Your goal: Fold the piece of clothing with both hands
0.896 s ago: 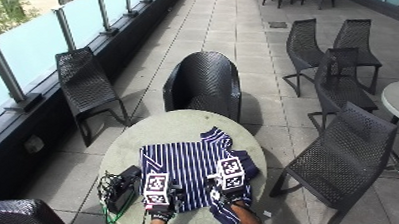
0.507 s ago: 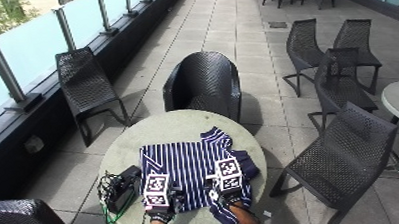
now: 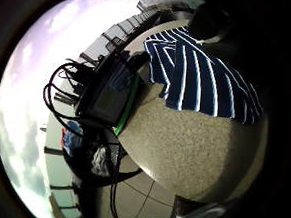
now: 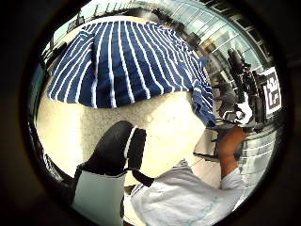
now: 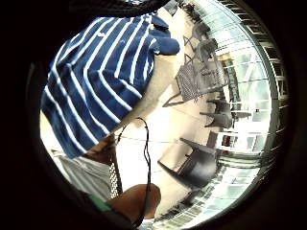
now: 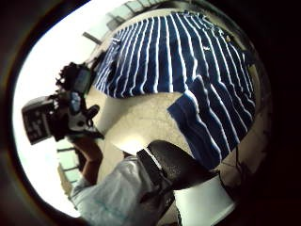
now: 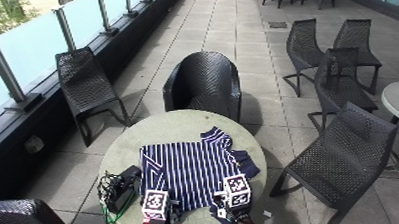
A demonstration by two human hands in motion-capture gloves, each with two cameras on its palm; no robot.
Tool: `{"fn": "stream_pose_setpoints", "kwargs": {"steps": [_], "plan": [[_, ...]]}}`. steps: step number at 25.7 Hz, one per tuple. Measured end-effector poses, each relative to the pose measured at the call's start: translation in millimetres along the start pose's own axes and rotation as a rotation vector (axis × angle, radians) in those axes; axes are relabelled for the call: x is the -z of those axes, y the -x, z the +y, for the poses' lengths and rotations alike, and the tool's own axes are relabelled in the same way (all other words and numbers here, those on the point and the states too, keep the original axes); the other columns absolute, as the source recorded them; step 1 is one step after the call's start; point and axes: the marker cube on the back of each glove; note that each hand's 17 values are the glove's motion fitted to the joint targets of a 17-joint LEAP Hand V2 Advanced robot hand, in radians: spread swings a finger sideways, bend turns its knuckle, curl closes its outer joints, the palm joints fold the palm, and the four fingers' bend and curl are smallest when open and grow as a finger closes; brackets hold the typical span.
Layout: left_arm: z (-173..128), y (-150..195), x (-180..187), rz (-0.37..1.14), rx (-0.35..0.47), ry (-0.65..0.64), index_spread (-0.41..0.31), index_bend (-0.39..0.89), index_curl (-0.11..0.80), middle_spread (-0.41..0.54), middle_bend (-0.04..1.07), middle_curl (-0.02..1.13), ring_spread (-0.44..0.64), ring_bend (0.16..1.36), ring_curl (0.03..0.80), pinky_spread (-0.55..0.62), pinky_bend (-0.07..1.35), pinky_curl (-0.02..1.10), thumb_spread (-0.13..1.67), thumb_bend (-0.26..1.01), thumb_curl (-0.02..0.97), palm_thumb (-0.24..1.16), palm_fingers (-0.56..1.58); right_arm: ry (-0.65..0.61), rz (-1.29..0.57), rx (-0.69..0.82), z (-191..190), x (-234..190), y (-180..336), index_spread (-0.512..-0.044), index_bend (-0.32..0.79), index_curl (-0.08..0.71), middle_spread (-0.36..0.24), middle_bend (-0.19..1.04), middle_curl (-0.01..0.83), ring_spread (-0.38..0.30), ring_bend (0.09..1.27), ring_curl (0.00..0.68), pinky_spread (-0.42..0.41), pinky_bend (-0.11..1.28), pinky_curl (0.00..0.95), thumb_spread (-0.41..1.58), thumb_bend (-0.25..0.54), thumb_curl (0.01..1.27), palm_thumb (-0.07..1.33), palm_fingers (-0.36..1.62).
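Right now a navy shirt with white stripes [image 7: 195, 169] lies spread flat on the round stone table [image 7: 180, 125], its hem toward the person. Both gloved hands sit at that near edge, the left hand [image 7: 156, 218] and the right hand [image 7: 235, 208] side by side, though I cannot tell how either's fingers are set. A black device with cables [image 7: 120, 187] rests beside the shirt's left side

Shirt [image 7: 195, 168] on table [image 7: 173, 125], device [image 7: 122, 187] at its left
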Motion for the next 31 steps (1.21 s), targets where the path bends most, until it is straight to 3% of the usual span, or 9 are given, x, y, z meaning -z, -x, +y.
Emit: {"fn": "stream_pose_setpoints", "kwargs": {"steps": [6,9,10,13,15,18,22,27,31], "plan": [[-17,17,-58,0.025,-0.093,0.253,-0.005,0.1,0.146,0.073,0.19,0.26,0.24,0.63,0.267,0.36,0.52,0.3,1.05,0.03,0.215,0.29,0.26,0.17,-0.072,-0.038,-7,-55,-19,-0.35,0.04,0.144,0.02,0.18,0.21,0.17,0.37,0.197,0.263,0.62,0.319,0.97,0.023,0.18,0.33,0.02],[-29,22,-69,0.055,-0.11,0.173,-0.049,0.22,0.198,0.04,0.19,0.27,0.21,0.6,0.26,0.36,0.46,0.29,1.11,0.01,0.211,0.28,0.33,0.091,-0.074,-0.08,-17,-57,-34,-0.328,0.07,0.138,0.007,0.23,0.231,0.157,0.43,0.208,0.254,0.61,0.31,0.97,0.03,0.2,0.38,0.13],[-32,22,-68,0.045,-0.112,0.105,-0.07,0.28,0.224,0.016,0.2,0.28,0.18,0.6,0.259,0.36,0.42,0.28,1.14,0.02,0.213,0.29,0.4,0.043,-0.058,-0.088,-20,-56,-38,-0.327,0.1,0.146,-0.008,0.26,0.248,0.112,0.48,0.227,0.238,0.6,0.308,1.01,0.076,0.22,0.46,0.25],[-32,21,-47,-0.078,-0.121,-0.126,-0.135,0.39,0.276,-0.077,0.21,0.28,0.05,0.59,0.249,0.25,0.39,0.27,1.22,0.09,0.234,0.41,0.67,-0.076,0.018,-0.056,-25,-54,-52,-0.345,0.27,0.201,-0.107,0.31,0.271,-0.04,0.56,0.235,0.159,0.46,0.255,1.07,0.203,0.27,0.69,0.67],[-20,20,-28,-0.145,-0.142,-0.197,-0.187,0.42,0.298,-0.134,0.22,0.29,-0.06,0.59,0.247,0.14,0.39,0.27,1.23,0.13,0.258,0.51,0.9,-0.073,0.065,0.005,-17,-43,-58,-0.346,0.34,0.232,-0.153,0.36,0.294,-0.116,0.56,0.239,0.094,0.39,0.24,1.1,0.243,0.29,0.77,0.88],[6,13,4,-0.089,-0.206,-0.183,-0.236,0.4,0.318,-0.201,0.28,0.33,-0.17,0.59,0.268,0.04,0.33,0.28,1.24,0.14,0.267,0.55,1.06,0.057,0.091,0.118,5,-10,-66,-0.338,0.3,0.263,-0.195,0.37,0.317,-0.192,0.58,0.275,-0.001,0.41,0.263,1.1,0.258,0.3,0.83,1.05],[30,0,62,0.054,-0.268,-0.035,-0.28,0.36,0.341,-0.265,0.37,0.39,-0.26,0.61,0.311,-0.05,0.26,0.3,1.25,0.14,0.274,0.58,1.17,0.194,0.029,0.226,10,53,-76,-0.334,0.22,0.296,-0.231,0.4,0.352,-0.249,0.65,0.331,-0.071,0.36,0.283,1.09,0.249,0.3,0.87,1.18],[-35,13,117,-0.069,-0.178,0.011,-0.309,0.32,0.359,-0.313,0.43,0.43,-0.32,0.62,0.339,-0.1,0.21,0.31,1.27,0.14,0.276,0.6,1.22,0.173,-0.059,0.163,-74,115,-86,-0.327,0.15,0.309,-0.25,0.44,0.385,-0.266,0.72,0.375,-0.113,0.3,0.294,1.09,0.243,0.3,0.92,1.24],[-122,27,102,-0.167,-0.074,0.139,-0.326,0.31,0.38,-0.339,0.47,0.46,-0.34,0.62,0.356,-0.12,0.17,0.32,1.29,0.13,0.275,0.62,1.24,0.222,-0.016,0.001,-138,144,-73,-0.318,0.12,0.302,-0.249,0.45,0.401,-0.262,0.77,0.403,-0.175,0.35,0.316,1.05,0.205,0.3,0.92,1.3]]}}
